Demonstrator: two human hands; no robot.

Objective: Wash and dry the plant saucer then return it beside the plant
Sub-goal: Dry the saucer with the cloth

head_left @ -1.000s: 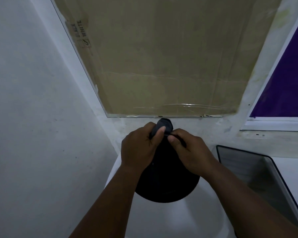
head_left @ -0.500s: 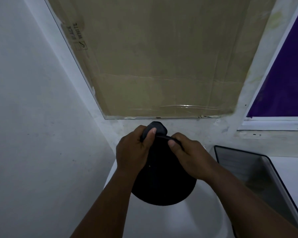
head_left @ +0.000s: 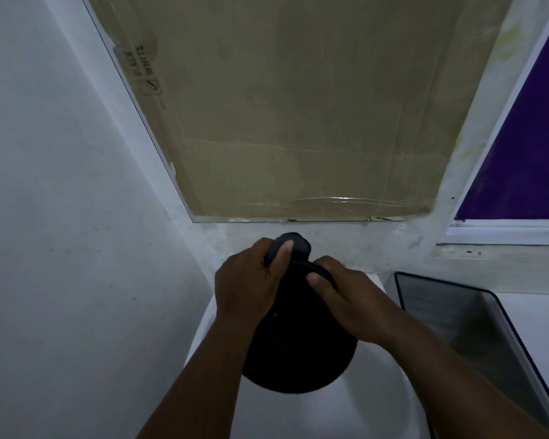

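A round black plant saucer (head_left: 295, 356) is held tilted over a white basin (head_left: 355, 407), its far rim raised toward the wall. My right hand (head_left: 346, 299) pinches that far rim, thumb on the near face. My left hand (head_left: 251, 286) is closed at the rim's top left, its thumb pressed on a dark grey rounded object (head_left: 297, 243). Whether that object is a tap head or a cloth I cannot tell. The upper part of the saucer is hidden behind both hands.
A brown cardboard sheet (head_left: 298, 106) covers the wall panel above the basin. A white wall (head_left: 61, 217) closes in on the left. A dark-rimmed grey tray (head_left: 476, 327) stands right of the basin, below a purple pane (head_left: 526, 160).
Both hands keep their hold at the saucer's far rim. The left thumb has shifted slightly on the grey object, and the saucer has tipped a little.
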